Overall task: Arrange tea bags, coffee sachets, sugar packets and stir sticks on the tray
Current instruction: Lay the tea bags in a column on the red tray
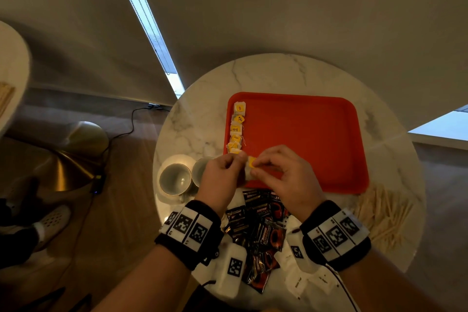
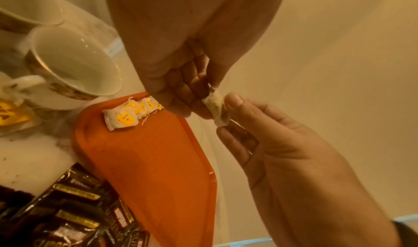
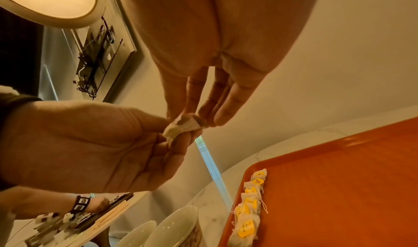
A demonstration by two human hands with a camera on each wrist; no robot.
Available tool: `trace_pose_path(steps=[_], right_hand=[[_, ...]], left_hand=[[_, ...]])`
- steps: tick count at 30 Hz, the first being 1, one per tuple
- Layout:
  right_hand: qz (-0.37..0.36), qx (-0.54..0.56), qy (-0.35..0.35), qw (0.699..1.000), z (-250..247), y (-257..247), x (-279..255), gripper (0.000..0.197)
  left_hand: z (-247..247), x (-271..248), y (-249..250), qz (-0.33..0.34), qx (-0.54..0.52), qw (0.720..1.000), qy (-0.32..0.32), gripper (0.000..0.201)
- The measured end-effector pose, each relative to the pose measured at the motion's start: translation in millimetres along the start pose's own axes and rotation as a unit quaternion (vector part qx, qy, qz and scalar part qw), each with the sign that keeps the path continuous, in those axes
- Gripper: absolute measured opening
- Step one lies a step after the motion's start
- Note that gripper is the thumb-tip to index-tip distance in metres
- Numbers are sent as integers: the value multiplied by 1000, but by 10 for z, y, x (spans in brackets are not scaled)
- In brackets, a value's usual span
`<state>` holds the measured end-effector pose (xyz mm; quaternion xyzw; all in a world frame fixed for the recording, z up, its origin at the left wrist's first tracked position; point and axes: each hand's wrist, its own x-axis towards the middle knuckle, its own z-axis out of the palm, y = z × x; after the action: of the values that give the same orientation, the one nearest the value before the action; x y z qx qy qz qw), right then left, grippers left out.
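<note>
Both hands hold one white tea bag [image 1: 249, 168] with a yellow tag above the near left corner of the red tray [image 1: 304, 134]. My left hand [image 1: 222, 175] pinches one end of the tea bag [image 2: 216, 110], and my right hand [image 1: 278, 172] pinches the other end [image 3: 183, 125] with thumb and fingertips. Several tea bags [image 1: 236, 129] with yellow tags lie in a column along the tray's left edge [image 3: 247, 208]. Dark coffee sachets [image 1: 260, 230] lie heaped on the table between my wrists. Wooden stir sticks [image 1: 382, 213] lie piled at the right. White sugar packets [image 1: 301, 278] lie near the table's front edge.
Two white cups [image 1: 177, 178] stand on a saucer at the tray's left, close to my left hand. The round marble table [image 1: 278, 76] ends just beyond the tray. Most of the tray's surface is bare red. A person's shoe [image 1: 53, 220] shows on the floor at left.
</note>
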<state>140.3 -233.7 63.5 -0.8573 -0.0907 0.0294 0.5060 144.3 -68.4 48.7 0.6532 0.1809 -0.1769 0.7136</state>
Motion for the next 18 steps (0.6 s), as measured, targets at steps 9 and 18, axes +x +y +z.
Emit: trace_pose_path(steps=[9, 18], right_hand=[[150, 37, 1, 988, 8, 173, 25, 26], [332, 154, -35, 930, 268, 697, 278, 5]], left_hand=[[20, 35, -48, -26, -18, 999, -16, 14], [182, 98, -486, -23, 172, 984, 30, 41]])
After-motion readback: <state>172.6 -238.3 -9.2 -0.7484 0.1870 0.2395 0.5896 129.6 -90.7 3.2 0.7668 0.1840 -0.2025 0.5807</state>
